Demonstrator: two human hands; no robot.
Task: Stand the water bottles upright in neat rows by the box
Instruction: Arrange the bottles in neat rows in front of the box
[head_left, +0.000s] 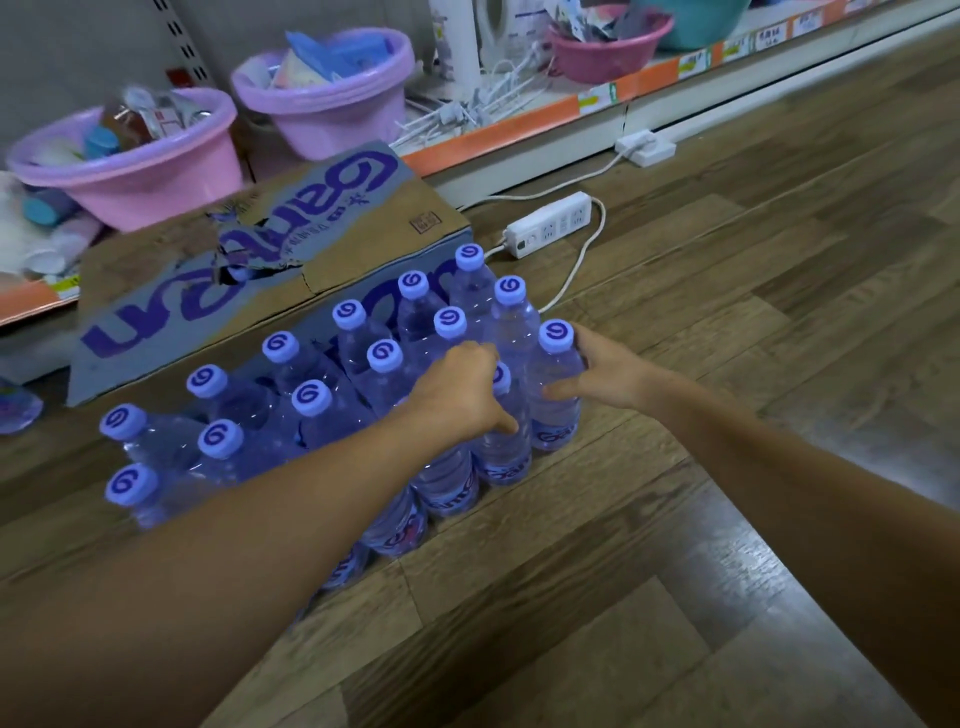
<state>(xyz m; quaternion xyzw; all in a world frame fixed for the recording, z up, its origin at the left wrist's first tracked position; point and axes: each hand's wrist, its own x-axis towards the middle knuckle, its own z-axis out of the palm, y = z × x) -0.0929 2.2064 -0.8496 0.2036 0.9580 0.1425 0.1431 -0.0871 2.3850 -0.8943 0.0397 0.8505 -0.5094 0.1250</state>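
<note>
Nearly done: clear plastic water bottles with purple caps upright beside torn cardboard box; left hand and right hand each gripping 1 end bottle.

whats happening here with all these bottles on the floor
A person is lining up water bottles in upright rows on the wood floor, right beside a cardboard box. The left hand grips the top of one bottle in the front row, and the right hand holds the end bottle next to it. Most bottles already stand in rows; these two are at the near corner.
</note>
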